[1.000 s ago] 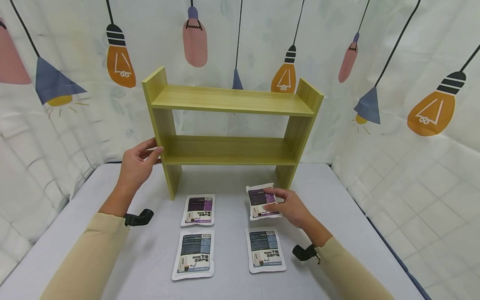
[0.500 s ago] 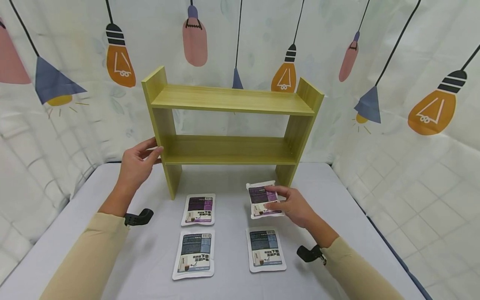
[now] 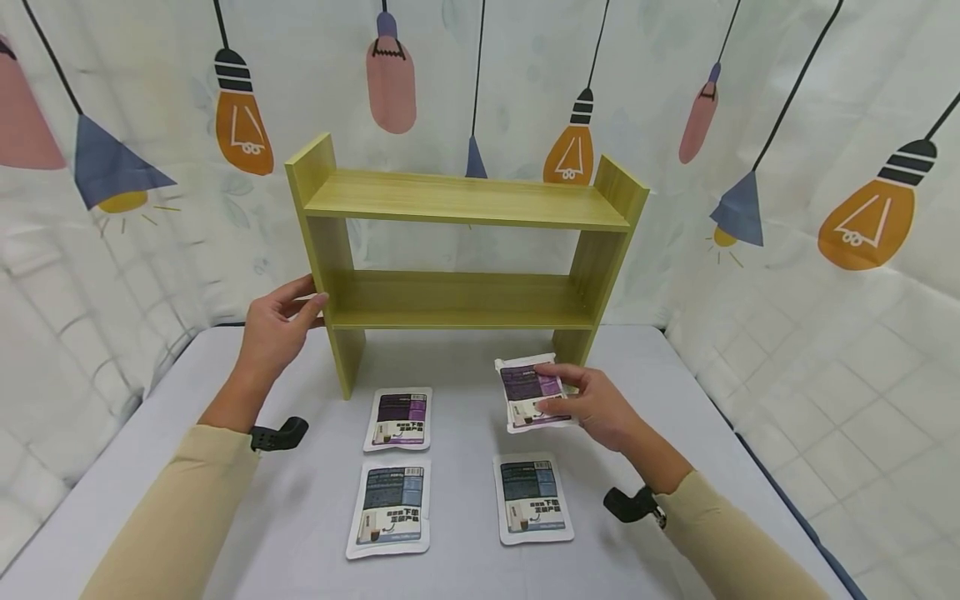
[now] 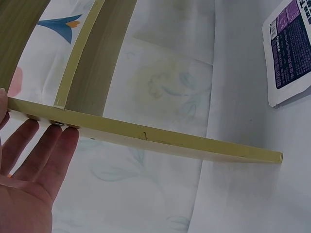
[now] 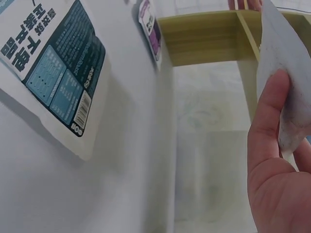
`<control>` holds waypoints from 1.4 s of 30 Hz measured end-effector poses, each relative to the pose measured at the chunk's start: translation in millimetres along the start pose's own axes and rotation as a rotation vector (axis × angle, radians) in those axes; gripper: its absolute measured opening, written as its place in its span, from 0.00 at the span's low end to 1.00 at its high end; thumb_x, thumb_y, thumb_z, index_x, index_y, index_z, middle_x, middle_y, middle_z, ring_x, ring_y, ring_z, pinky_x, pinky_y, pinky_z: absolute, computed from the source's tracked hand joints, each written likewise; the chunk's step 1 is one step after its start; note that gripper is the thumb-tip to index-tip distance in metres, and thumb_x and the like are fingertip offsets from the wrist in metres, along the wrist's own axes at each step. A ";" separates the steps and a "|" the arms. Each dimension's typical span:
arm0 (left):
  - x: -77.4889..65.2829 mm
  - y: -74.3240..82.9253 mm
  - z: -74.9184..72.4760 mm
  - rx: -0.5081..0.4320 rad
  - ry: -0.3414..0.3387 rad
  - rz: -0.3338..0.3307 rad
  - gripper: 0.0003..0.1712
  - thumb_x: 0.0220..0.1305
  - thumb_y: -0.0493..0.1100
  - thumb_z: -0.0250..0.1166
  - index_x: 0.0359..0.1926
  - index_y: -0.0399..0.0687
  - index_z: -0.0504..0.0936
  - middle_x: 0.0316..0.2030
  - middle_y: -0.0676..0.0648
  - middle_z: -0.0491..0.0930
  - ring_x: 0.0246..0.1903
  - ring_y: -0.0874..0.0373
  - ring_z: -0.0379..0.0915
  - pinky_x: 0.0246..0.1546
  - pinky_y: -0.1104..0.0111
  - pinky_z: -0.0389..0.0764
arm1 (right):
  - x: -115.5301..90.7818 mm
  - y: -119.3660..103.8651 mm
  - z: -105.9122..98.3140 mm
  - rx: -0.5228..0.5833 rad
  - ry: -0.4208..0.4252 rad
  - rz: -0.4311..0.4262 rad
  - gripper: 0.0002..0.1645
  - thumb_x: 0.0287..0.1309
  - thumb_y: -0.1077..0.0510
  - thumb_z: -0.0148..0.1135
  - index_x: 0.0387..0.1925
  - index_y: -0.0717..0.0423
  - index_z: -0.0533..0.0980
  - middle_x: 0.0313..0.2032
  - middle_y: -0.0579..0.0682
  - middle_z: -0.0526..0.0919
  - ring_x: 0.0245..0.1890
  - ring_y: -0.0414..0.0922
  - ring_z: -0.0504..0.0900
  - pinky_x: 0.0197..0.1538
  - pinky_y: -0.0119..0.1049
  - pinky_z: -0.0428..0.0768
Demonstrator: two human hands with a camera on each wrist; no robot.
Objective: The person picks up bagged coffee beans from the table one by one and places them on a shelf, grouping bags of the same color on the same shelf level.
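- Purple-labelled packet point(image 3: 521, 395) sits pinched between the thumb and fingers of your right hand point(image 3: 611, 414), raised off the table point(image 3: 465, 571).
- Your left hand point(image 3: 273, 335) rests fairly straight fingers against the outer side of the wooden shelf point(image 3: 465, 200), thumb at its front edge.
- Nearer you than your right fingers lies a blue-labelled packet point(image 3: 533, 500).
- Left of those fingers lies another purple packet point(image 3: 400, 419), with a second blue packet point(image 3: 390, 510) just nearer you.

passage: between upper board point(image 3: 465, 196) and lower board point(image 3: 465, 298) | obstacles: left panel point(image 3: 330, 250), right panel point(image 3: 597, 258)
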State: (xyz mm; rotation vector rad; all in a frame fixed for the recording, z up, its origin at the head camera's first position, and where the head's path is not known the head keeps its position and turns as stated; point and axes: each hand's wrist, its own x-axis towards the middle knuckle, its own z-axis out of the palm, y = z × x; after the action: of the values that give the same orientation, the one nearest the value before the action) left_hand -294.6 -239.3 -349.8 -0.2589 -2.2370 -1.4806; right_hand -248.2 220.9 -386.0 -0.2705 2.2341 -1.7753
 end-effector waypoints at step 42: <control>1.1 -3.2 -0.5 0.004 -0.007 -0.025 0.31 0.74 0.51 0.63 0.74 0.52 0.71 0.69 0.42 0.74 0.51 0.75 0.76 0.41 0.82 0.84 | -10.6 -55.0 -17.2 0.111 -0.041 -0.046 0.38 0.62 0.64 0.70 0.73 0.54 0.69 0.65 0.57 0.68 0.56 0.50 0.80 0.53 0.36 0.88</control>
State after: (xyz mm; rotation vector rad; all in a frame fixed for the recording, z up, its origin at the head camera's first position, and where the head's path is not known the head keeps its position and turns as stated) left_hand -296.8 -241.2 -351.8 -0.2360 -2.2563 -1.4900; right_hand -245.1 227.4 -327.8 -0.3349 2.1094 -1.8919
